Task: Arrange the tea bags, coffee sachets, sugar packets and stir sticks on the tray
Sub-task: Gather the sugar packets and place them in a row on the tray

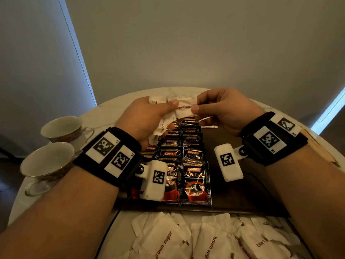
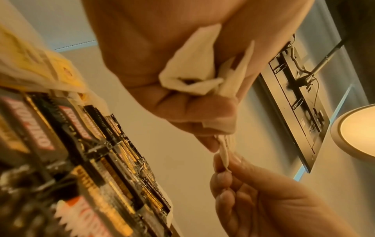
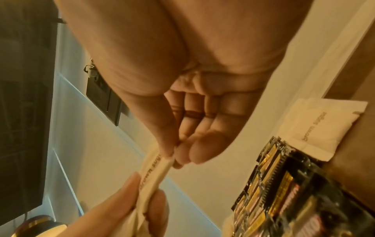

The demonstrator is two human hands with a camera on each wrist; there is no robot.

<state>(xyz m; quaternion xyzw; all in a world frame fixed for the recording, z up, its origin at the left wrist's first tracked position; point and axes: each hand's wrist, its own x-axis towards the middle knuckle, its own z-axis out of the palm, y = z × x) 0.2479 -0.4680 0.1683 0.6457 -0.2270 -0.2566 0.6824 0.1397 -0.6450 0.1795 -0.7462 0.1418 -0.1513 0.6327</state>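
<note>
Both hands are raised over the dark tray [image 1: 242, 184]. My left hand [image 1: 168, 107] grips a crumpled bunch of white sugar packets [image 1: 162, 126], which shows in the left wrist view as folded paper [image 2: 190, 69] in the palm. My right hand [image 1: 197, 106] pinches the right end of one "brown sugar" packet [image 1: 184, 108] between thumb and fingers, and the left thumb holds its other end. The right wrist view shows that pinch [image 3: 174, 154] on the packet [image 3: 154, 173]. Black Kopiko coffee sachets [image 1: 188, 156] lie in overlapping columns on the tray below the hands.
Several loose sugar packets [image 1: 205, 238] lie on the round white table [image 1: 104, 109] near me. Two teacups [image 1: 61, 128] [image 1: 46, 161] stand at the left. Wooden stir sticks [image 1: 317, 146] lie at the right. One sugar packet [image 3: 320, 126] lies beyond the sachets. Yellow-printed packets [image 2: 40, 64] sit beside them.
</note>
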